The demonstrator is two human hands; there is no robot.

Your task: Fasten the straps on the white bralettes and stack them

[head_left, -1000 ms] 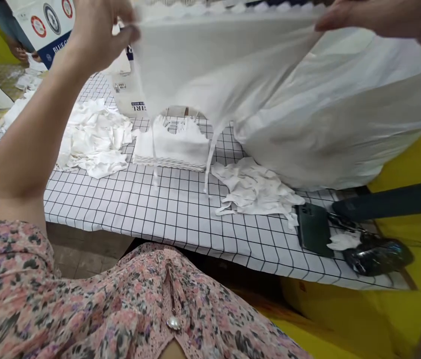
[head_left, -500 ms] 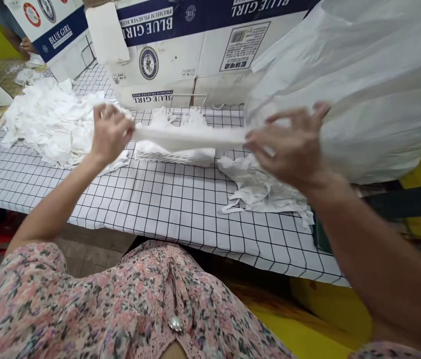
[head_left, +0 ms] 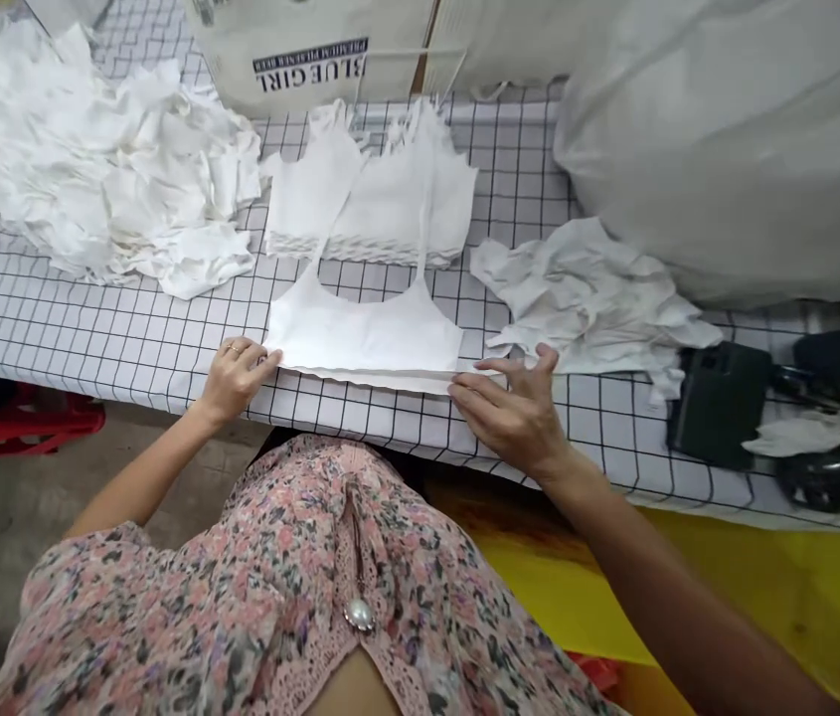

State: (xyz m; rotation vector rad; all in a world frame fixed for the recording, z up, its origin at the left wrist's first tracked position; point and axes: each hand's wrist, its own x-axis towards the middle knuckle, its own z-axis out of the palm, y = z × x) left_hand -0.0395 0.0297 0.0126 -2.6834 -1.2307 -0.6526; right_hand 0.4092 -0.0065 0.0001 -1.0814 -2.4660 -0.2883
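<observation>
A white strappy top (head_left: 364, 333) lies flat on the checked tablecloth (head_left: 113, 343) near the front edge, its two thin straps running up over a neat stack of folded white tops (head_left: 371, 194). My left hand (head_left: 235, 376) pinches the top's lower left corner, fingers closed. My right hand (head_left: 516, 403) rests at the lower right corner, its fingertips on the hem and the fingers partly spread.
A heap of loose white garments (head_left: 91, 174) fills the left of the table and a smaller crumpled pile (head_left: 588, 293) lies to the right. A large white bag (head_left: 740, 139) and a cardboard box (head_left: 307, 50) stand behind. A dark phone (head_left: 718, 403) lies at the right.
The white top was held stretched in the air between both hands. Now both hands have come down toward me and the top lies flat on the table.
</observation>
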